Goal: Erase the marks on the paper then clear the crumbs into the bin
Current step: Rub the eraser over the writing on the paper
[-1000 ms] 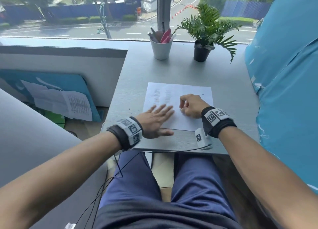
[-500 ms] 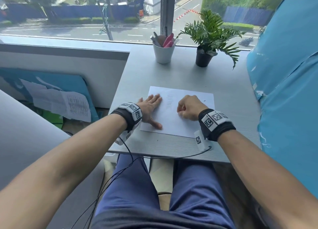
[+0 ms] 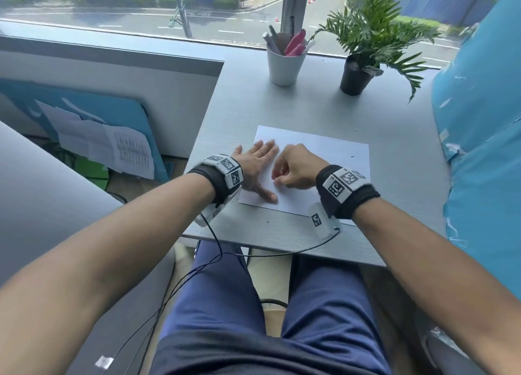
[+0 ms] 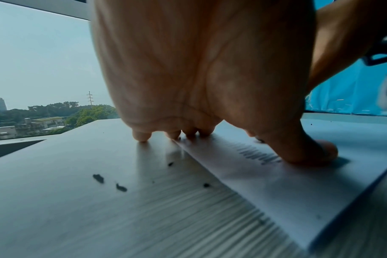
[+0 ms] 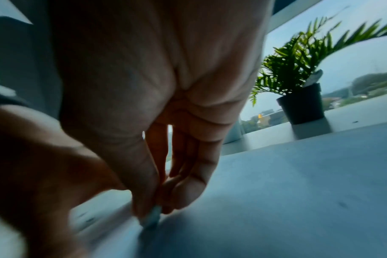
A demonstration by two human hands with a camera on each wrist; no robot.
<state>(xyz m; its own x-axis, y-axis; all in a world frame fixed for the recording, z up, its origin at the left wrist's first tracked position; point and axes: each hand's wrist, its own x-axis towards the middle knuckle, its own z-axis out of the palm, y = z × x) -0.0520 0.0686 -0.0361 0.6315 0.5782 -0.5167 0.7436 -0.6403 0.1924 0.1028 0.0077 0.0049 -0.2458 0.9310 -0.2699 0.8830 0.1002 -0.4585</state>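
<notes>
Grey, fine-grained laminate covers the table (image 3: 324, 98), a rectangular top running from the person's lap to the window. On its near half lies the white rectangular sheet of paper (image 3: 332, 155), flat, its long axis running left to right and its near left corner turned slightly toward the table's front edge. At the far edge stand a smooth white tapered cup of pens (image 3: 285, 66) and, to its right, a small green fern in a round black pot (image 3: 355, 76).

The left hand (image 3: 258, 167) rests palm down across the paper's left edge, fingers straight and lightly spread: the little finger touches bare table, the others and the thumb press on the sheet. The right hand (image 3: 294, 169), knuckles up, sits just beside it on the paper; its curled fingers (image 5: 188, 183) and thumb pinch a small pale bluish eraser (image 5: 152, 218), whose tip meets the sheet. Faint dark pencil marks (image 4: 257, 155) show beside the left thumb. Dark eraser crumbs (image 4: 109, 182), tiny and irregular, lie scattered on the table left of the paper.
</notes>
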